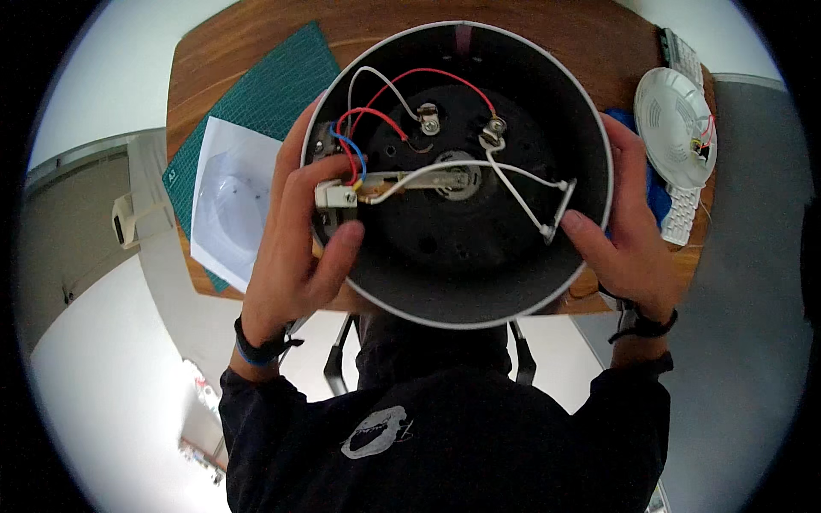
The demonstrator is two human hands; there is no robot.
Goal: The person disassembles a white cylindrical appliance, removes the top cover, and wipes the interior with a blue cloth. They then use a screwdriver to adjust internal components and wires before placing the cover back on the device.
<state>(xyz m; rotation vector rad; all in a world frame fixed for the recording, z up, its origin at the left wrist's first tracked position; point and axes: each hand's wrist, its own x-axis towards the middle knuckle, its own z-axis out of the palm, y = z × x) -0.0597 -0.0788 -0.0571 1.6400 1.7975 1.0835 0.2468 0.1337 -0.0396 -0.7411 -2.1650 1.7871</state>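
A deep round appliance housing, black inside with a pale rim, is held between my two hands with its open side facing up. Over the left rim, the fingers of my left hand reach inside beside a white connector block. The thumb of that hand lies just below the block. My right hand wraps the right wall, its thumb inside near a small metal bracket. White sleeved wires run to this bracket. Red, blue and white leads link the block area to screw terminals on the housing's black floor.
Under the housing is a brown wooden table. A green cutting mat lies at the left, partly under white paper with a clear round plastic piece. At the right sit a white round cover and a white keyboard.
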